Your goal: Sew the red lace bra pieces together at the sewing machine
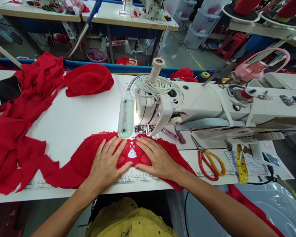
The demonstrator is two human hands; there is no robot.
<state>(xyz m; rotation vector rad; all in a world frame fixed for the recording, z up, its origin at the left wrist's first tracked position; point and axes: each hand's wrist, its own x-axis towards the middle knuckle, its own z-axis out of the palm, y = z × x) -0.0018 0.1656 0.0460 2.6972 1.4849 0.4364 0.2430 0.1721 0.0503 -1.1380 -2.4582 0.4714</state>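
Note:
A red lace garment piece (128,156) lies flat on the white sewing table (76,121), right in front of the sewing machine (212,98). My left hand (107,164) presses flat on its left half, fingers spread. My right hand (156,158) lies flat on its right half, fingers stretched toward the presser foot (140,129). Both hands hold the fabric down against the table. A lit work lamp (125,115) hangs just above the fabric's far edge.
Red-and-yellow scissors (209,161) and a yellow measuring tape (241,163) lie to the right. Piles of red fabric (27,98) cover the table's left side, beside a black phone (8,88). A coiled white cord (158,84) and a thread cone sit on the machine. Other work tables stand behind.

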